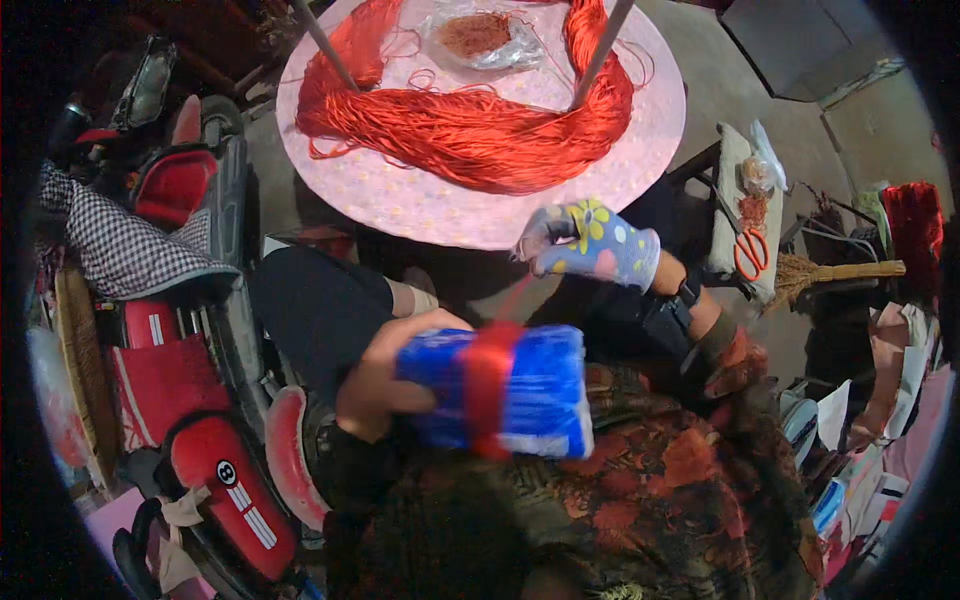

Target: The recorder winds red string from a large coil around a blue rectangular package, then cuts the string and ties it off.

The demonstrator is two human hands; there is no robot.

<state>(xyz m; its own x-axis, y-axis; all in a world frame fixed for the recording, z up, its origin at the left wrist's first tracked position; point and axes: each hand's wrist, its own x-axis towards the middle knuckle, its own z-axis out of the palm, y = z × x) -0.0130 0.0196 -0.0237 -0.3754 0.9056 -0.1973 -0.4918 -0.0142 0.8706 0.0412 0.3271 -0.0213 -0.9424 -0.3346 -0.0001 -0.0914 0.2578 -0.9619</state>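
Note:
My bare left hand (388, 375) is closed round one end of a blue and white plastic-wrapped pack (548, 390), held over my lap. A band of red cord (490, 385) is wound round the pack's middle, somewhat blurred by motion. Up and to the right, my right hand (590, 245) wears a grey-blue flowered glove, its fingertips pinched together. A faint red strand runs from the band up toward those fingertips. Beyond both hands, a thick hank of red cord (460, 135) lies looped round two metal rods (605, 55) on a round pink table (400, 215).
A clear plastic bag (480, 45) with reddish scraps sits on the table. At right, orange-handled scissors (751, 254) lie on a padded bench (735, 170), near a straw broom (840, 270). A red and black vehicle (235, 490) with a checked cover (140, 235) stands at left.

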